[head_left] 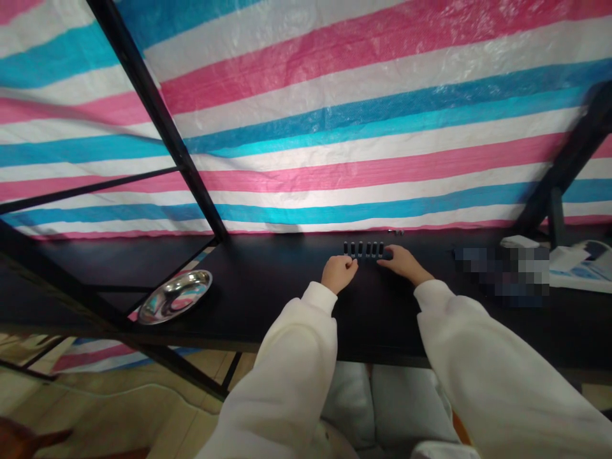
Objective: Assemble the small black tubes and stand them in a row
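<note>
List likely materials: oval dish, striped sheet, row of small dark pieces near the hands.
Oval dish: likely polished metal, mirror-like; it carries bright highlights and coloured reflections.
Striped sheet: probably plastic, semi-gloss; creases and patches of glare show.
Small dark pieces: black with pale, light-catching ends; plastic or coated metal, too small to tell.

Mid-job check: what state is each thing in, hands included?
Six small dark cylinders: side by side in a row; standing or lying unclear.
Left hand: fingers curled, at the row's near side; grip unclear.
Right hand: fingers bent, at the row's right end; grip unclear.
Metal dish: open side up.
Striped sheet: hung behind the table, creased.
White items: at right, details unclear.
</note>
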{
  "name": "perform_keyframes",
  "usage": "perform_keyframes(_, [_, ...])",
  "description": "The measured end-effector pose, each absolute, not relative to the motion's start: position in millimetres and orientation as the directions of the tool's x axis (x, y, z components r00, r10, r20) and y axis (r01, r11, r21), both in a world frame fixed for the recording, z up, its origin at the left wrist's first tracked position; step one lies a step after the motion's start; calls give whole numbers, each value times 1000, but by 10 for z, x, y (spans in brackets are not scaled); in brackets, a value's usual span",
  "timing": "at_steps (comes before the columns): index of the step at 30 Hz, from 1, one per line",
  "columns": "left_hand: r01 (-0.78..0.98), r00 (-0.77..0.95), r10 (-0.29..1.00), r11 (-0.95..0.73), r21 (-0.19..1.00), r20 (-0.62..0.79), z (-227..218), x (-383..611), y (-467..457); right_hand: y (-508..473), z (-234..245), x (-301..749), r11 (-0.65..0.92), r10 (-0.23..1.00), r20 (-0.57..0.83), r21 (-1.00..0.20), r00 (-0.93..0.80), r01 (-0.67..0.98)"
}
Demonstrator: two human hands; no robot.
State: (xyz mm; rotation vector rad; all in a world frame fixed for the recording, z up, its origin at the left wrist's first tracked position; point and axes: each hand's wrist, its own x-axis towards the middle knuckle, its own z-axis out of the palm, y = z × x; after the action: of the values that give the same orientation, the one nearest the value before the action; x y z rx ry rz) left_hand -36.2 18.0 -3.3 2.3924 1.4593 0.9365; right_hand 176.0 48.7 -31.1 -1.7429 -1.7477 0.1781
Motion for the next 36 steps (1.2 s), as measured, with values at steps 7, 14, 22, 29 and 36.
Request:
perform_keyframes(7, [730, 326, 845, -510, 455, 423, -26, -358, 163, 552, -329, 1727, 73, 948, 295, -571, 122, 818])
perform_keyframes(14, [714, 322, 841, -517, 472, 434, -28, -352, 159, 522, -313, 1686, 60, 940, 312, -547, 137, 835])
perform_keyframes(22, [682, 316, 830, -535, 498, 459, -41, -351, 168, 374, -109, 1648, 1, 898, 356, -592, 260, 806])
perform_keyframes(29, [519, 259, 817, -567, 640, 515, 7, -322, 123, 36, 112, 1429, 513, 691, 722, -487, -3, 707])
perform_keyframes(36, [457, 296, 803, -595, 661, 518, -44, -325, 183, -104, 21, 1319, 670, 638, 714, -331, -288, 664])
